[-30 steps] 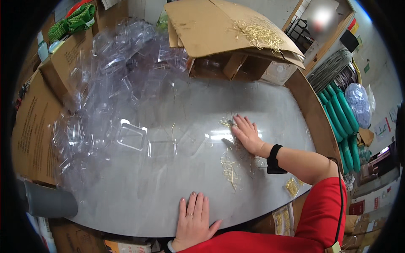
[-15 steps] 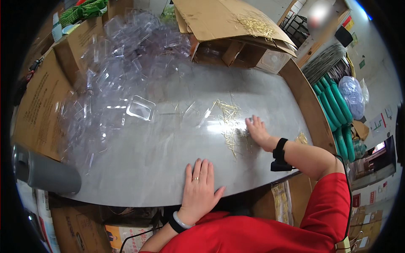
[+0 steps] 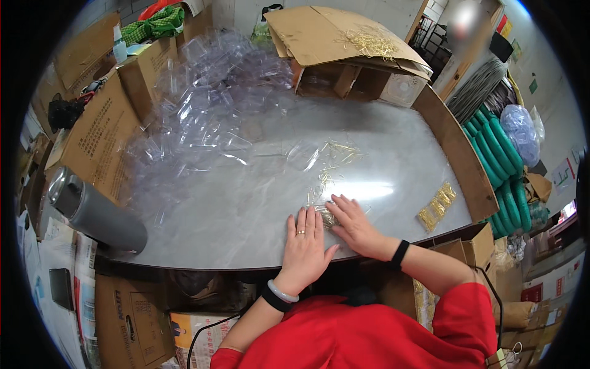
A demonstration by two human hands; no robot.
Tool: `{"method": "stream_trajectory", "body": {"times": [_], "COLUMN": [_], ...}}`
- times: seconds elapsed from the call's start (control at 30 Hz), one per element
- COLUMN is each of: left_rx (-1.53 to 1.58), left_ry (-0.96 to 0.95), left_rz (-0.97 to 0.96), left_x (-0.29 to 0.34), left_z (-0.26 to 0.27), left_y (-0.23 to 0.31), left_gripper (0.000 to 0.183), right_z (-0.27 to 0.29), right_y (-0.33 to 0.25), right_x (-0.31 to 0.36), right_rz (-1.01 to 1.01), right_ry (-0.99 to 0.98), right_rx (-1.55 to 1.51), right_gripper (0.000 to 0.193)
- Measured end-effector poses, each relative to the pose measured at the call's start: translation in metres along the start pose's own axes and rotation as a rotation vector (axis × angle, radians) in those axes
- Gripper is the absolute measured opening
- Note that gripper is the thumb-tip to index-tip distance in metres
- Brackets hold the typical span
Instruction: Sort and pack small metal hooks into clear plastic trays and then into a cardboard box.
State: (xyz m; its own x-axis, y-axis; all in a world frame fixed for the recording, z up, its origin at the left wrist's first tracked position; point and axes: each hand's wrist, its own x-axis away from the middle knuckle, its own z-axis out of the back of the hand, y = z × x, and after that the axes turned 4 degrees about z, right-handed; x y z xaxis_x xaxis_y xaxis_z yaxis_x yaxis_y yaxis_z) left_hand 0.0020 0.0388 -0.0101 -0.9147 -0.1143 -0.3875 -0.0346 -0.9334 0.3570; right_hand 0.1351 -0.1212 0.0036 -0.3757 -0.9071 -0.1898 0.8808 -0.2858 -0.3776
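Head view: landmark is the small pile of gold wire pieces (image 3: 329,217), lying on the grey tabletop (image 3: 399,147) near its front edge, between the hands. Left hand (image 3: 305,249) just left of the pile, palm down and flat, fingers straight and close together, thumb out; grips nothing. Right hand (image 3: 357,230) at the pile's right side, palm down, fingers extended and a little parted, fingertips at the wire; no grasp seen, though what lies beneath the palm cannot be told. Beyond the pile, loose gold pieces (image 3: 340,154) trail away in a thin scatter, a clear plastic tray (image 3: 302,157) just beside them. Right of the pile, well apart, a dense gold bundle (image 3: 437,206); whether bagged, cannot tell. Far left of the pile, a grey bottle (image 3: 110,218); beyond and to the left, a large heap of clear trays (image 3: 224,83). Farthest beyond, an open cardboard box (image 3: 344,83), more gold pieces (image 3: 372,44) on its top flap.
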Motion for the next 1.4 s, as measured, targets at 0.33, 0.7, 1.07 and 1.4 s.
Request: {"method": "stream_trajectory", "body": {"times": [0.33, 0.7, 1.07, 1.4], "left_rx": [0.114, 0.049, 0.285, 0.288], "left_ry": [-0.139, -0.295, -0.163, -0.048], "left_rz": [0.089, 0.046, -0.036, -0.008], "left_x": [-0.004, -0.015, -0.010, -0.005], "left_z": [0.010, 0.009, -0.009, -0.010], "left_y": [-0.028, -0.017, 0.013, 0.010], "left_gripper": [0.098, 0.079, 0.062, 0.077], "right_z": [0.010, 0.000, -0.001, 0.027], "right_y": [-0.009, -0.004, 0.004, 0.006], "right_x": [0.040, 0.041, 0.042, 0.017], "right_rz": [-0.053, 0.052, 0.030, 0.090], "right_ry": [0.164, 0.261, 0.130, -0.023], "right_rx": [0.026, -0.100, 0.026, -0.047], "right_gripper": [0.046, 0.044, 0.086, 0.075]}}
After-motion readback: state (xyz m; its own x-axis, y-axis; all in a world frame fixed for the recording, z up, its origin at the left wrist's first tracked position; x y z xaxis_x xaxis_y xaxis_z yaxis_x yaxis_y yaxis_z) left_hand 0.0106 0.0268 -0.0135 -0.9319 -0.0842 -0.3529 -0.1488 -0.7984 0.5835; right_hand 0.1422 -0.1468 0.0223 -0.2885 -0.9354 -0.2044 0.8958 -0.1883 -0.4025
